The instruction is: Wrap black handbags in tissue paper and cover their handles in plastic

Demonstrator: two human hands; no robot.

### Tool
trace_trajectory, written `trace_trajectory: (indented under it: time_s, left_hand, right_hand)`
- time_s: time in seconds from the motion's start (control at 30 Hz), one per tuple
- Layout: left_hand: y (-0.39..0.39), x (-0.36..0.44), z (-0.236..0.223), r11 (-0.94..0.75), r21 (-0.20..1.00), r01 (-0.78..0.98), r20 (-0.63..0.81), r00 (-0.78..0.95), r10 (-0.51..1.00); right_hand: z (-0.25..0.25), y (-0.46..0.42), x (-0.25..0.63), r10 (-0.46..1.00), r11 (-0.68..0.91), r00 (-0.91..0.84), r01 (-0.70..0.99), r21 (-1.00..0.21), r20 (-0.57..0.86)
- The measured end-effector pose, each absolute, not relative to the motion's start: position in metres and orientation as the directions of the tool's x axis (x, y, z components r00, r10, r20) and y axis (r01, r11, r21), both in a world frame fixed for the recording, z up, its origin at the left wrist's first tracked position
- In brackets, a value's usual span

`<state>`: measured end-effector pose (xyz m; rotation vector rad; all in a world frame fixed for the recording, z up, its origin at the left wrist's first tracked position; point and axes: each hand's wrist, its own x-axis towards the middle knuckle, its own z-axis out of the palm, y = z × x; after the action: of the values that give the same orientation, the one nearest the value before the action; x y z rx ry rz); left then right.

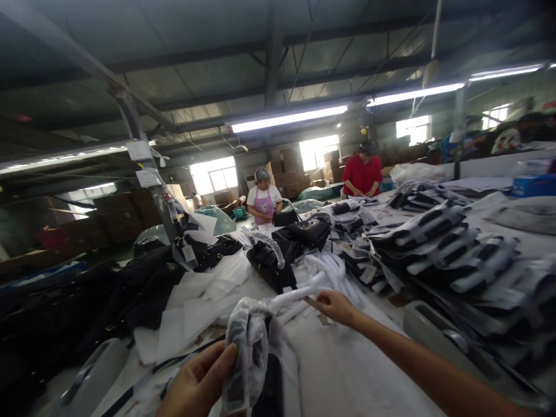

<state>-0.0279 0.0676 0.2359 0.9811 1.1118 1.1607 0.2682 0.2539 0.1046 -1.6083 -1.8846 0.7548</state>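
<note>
My left hand [202, 376] is closed, thumb and fingers pinching the wrapped handle [247, 336] of a black bag [270, 382] in the foreground. White translucent wrapping covers the handle, and the bag's lower part is cut off by the frame edge. Farther forward, my right hand [335, 307] pinches a thin brownish strip [311, 302] just above the table; what it is made of I cannot make out. Close beyond that hand lies a heap of white foam tubes [332, 272]. A black handbag [269, 263] with a wrapped handle stands behind the strip.
Stacks of wrapped black bags [438, 243] fill the right side. Flat white sheets [195, 307] are spread left of centre, beside a dark pile of black bags [125, 295]. Across the table are a person in a purple apron [263, 202] and a person in red [362, 174].
</note>
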Motion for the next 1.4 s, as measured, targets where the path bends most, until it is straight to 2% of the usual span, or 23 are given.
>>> trace_trajectory:
  time_s: [0.1,0.23,0.43,0.53,0.73,1.07,1.23,1.4]
  left_hand:
    - [0.066,-0.024,0.238,0.161,0.97,-0.184,-0.16,0.022,0.987]
    - [0.063,-0.021,0.238,0.161,0.969,-0.186,-0.157,0.037,0.987]
    - [0.058,-0.017,0.243,0.121,0.987,-0.109,-0.106,0.135,0.985]
    - [0.057,-0.015,0.245,0.1,0.993,-0.06,-0.092,0.126,0.988]
    - [0.056,-0.007,0.245,0.038,0.998,0.044,-0.043,0.128,0.991]
    - [0.058,-0.008,0.257,0.052,0.988,0.143,-0.078,0.176,0.981]
    - [0.052,-0.006,0.267,-0.042,0.982,0.184,0.016,0.139,0.99]
    - [0.045,-0.002,0.269,-0.078,0.973,0.217,0.057,0.1,0.993]
  right_hand:
    - [0.124,0.228,0.269,0.985,0.143,-0.154,0.509,-0.849,0.074]
    - [0.146,0.187,0.268,0.965,0.158,-0.249,0.317,-0.935,0.079]
    - [0.179,0.13,0.253,0.912,0.17,-0.4,0.166,-0.971,0.091]
    - [0.19,0.111,0.236,0.887,0.175,-0.448,0.095,-0.98,0.115]
    - [0.199,0.105,0.201,0.889,0.172,-0.421,-0.058,-0.983,0.18]
    - [0.213,0.101,0.172,0.838,-0.075,-0.541,-0.236,-0.969,0.067]
    - [0.221,0.094,0.171,0.815,-0.265,-0.576,-0.28,-0.923,-0.059]
    - [0.228,0.086,0.174,0.795,-0.353,-0.597,-0.305,-0.885,-0.111]
